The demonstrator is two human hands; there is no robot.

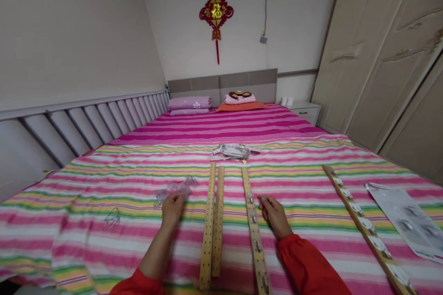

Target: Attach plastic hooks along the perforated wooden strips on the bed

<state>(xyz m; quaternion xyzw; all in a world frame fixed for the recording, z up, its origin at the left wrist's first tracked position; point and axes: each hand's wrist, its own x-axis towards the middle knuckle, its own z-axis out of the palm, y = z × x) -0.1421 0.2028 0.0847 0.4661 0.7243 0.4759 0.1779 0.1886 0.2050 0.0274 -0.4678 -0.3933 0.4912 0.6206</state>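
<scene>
My left hand (172,210) is closed, its fingertips pinching the near edge of a crumpled clear plastic bag (177,187) on the bed. My right hand (275,215) has its thumb and fingers pressed together, just right of a wooden strip (256,235) carrying several small metal fittings (256,245). Whatever is in that pinch is too small to make out. Between my hands lie two bare wooden strips with holes, a longer one (208,226) and a shorter one (218,226), side by side and pointing away from me.
Far right, another wooden strip (360,221) bears several pale round pieces. Beyond it lies a clear package (408,221) with metal parts. A plastic packet (231,151) sits past the strips. At left is a thin wire-like tangle (112,217). A slatted rail (86,124) edges the bed.
</scene>
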